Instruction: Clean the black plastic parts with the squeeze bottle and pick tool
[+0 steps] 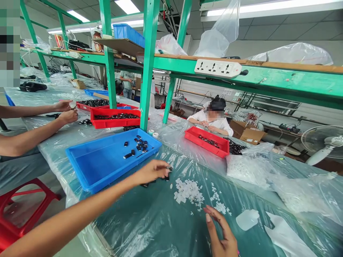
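My left hand [153,170] reaches over the table just in front of a blue tray [88,169], its fingertips closed on a small black part [168,174]. More black pieces [148,183] show partly beneath that hand. Several black parts [142,143] lie inside the tray's far right end. To the right of my left hand, small white plastic pieces [187,191] are spread in a loose pile. My right hand [222,233] is at the near edge of a smaller white cluster [221,207], thumb and fingers apart with nothing visible between them.
Red bins [115,123] of black parts stand beyond the tray. Another red bin [207,142] sits across the table, before a co-worker [210,121]. A second person's forearms [40,132] are at left. Clear bags [249,169] lie right. A green post [148,71] rises behind the tray.
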Available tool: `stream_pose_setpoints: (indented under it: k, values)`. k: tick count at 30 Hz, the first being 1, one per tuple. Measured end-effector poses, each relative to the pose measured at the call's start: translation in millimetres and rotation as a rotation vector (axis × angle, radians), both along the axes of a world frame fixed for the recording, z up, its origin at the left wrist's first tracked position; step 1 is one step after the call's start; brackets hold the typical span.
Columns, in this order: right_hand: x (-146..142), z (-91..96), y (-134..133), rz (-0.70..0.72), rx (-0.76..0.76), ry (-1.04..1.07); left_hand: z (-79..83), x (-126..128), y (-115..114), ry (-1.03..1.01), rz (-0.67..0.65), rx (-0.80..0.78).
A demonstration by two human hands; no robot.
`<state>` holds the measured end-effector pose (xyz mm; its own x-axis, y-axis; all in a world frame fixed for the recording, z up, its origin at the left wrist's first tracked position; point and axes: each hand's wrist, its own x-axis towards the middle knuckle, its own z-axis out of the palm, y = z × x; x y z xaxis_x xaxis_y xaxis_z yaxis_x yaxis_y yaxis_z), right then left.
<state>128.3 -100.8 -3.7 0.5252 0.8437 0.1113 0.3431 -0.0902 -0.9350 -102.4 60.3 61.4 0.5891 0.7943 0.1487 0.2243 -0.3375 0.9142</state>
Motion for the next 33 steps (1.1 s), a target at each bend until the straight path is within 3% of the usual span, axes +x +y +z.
stream_pose_setpoints:
  k: [2,6,9,11,18,22,27,33]
  values:
    - [-1.9,3.5,-0.9,0.010,-0.013,0.022,13.2,-29.1,24.2,0.261,0.233,0.258]
    - [-5.3,7.2,-1.8,-0.006,-0.074,0.072,30.9,-71.5,56.4,0.441,0.519,0.396]
    - [-3.6,3.2,-0.7,0.001,-0.056,0.086,25.6,-75.6,59.3,0.562,0.619,0.479]
    - [-0.5,-2.0,0.6,0.024,-0.004,0.054,13.5,-65.0,52.5,0.626,0.564,0.514]
    - [7.6,-13.8,2.6,0.069,0.074,0.011,-34.6,-3.9,16.1,0.755,0.168,0.543]
    - [8.4,-14.9,3.2,0.069,0.107,0.005,-48.0,17.5,13.0,0.781,0.133,0.562]
    - [7.4,-15.1,3.1,0.072,0.091,0.009,-50.9,27.3,15.2,0.696,0.166,0.513]
    - [7.8,-12.2,1.9,0.083,0.056,0.023,-31.3,34.3,3.5,0.421,0.121,0.275]
